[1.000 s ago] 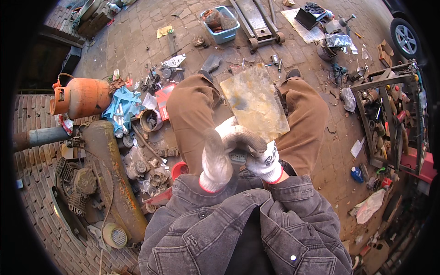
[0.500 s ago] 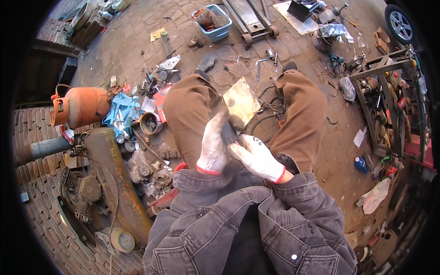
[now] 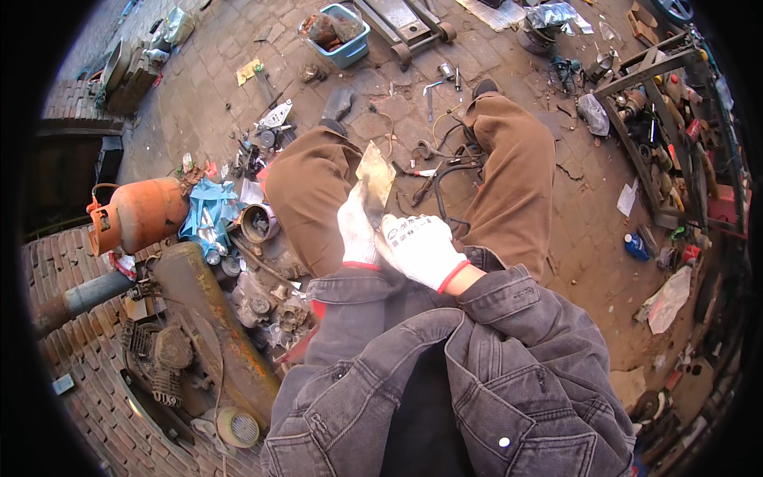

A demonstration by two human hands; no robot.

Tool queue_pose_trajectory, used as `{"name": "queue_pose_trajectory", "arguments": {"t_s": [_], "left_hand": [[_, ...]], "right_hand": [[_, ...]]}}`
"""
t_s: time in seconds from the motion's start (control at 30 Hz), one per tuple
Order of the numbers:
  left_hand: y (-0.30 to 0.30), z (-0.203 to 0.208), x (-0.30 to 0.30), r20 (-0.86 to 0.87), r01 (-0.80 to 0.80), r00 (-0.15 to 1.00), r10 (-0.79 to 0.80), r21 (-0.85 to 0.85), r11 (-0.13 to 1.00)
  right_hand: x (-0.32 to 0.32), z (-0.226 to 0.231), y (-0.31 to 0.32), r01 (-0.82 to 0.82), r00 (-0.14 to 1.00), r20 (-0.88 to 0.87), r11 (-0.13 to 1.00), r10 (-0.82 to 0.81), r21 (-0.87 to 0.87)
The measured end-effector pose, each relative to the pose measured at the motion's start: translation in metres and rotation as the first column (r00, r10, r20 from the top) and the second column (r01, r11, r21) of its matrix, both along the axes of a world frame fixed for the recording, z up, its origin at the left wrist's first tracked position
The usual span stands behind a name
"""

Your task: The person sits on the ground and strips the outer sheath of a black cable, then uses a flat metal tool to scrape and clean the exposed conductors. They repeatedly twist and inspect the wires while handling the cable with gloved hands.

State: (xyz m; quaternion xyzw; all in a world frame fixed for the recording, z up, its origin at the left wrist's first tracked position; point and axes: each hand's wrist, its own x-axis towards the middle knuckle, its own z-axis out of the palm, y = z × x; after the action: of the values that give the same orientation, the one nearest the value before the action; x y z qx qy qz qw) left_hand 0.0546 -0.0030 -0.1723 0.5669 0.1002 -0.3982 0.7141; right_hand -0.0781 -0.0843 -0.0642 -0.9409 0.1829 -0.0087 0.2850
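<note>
Both of my hands wear white knit gloves with red cuffs and meet in front of my lap. My left hand (image 3: pixel 359 229) is closed around the lower end of a stained yellowish sheet (image 3: pixel 377 173), which sticks up beyond the fingers. Its lower part looks dark grey between the two hands. Pressed close beside it, my right hand (image 3: pixel 421 245) is closed with its back toward me. Its fingertips are hidden against the left palm, so what they grip cannot be made out.
Tools and a black cable (image 3: pixel 445 176) lie between my feet. To the left are an orange gas cylinder (image 3: pixel 147 208), a rusty tank (image 3: pixel 211 318) and scattered parts. A blue basin (image 3: pixel 348 49) and a floor jack (image 3: pixel 409 28) stand ahead. A cluttered metal rack (image 3: pixel 652 119) is at right.
The yellowish sheet has turned from nearly face-on to a narrow slant and shifted left with my hands. My right hand has moved left and now shows more of its back.
</note>
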Motion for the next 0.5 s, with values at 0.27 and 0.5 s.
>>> {"name": "queue_pose_trajectory", "arguments": {"t_s": [0.27, 0.5], "left_hand": [[-0.026, 0.037, -0.002, -0.181, -0.104, 0.98, 0.08, -0.126, 0.987], [-0.041, 0.091, -0.003, -0.475, -0.147, 0.874, 0.107, -0.049, 0.988]], "right_hand": [[0.0, -0.021, -0.015, -0.024, 0.986, 0.153, 0.85, -0.068, 0.527], [-0.004, -0.005, -0.029, 0.11, 0.981, 0.039, 0.717, -0.189, 0.689]]}}
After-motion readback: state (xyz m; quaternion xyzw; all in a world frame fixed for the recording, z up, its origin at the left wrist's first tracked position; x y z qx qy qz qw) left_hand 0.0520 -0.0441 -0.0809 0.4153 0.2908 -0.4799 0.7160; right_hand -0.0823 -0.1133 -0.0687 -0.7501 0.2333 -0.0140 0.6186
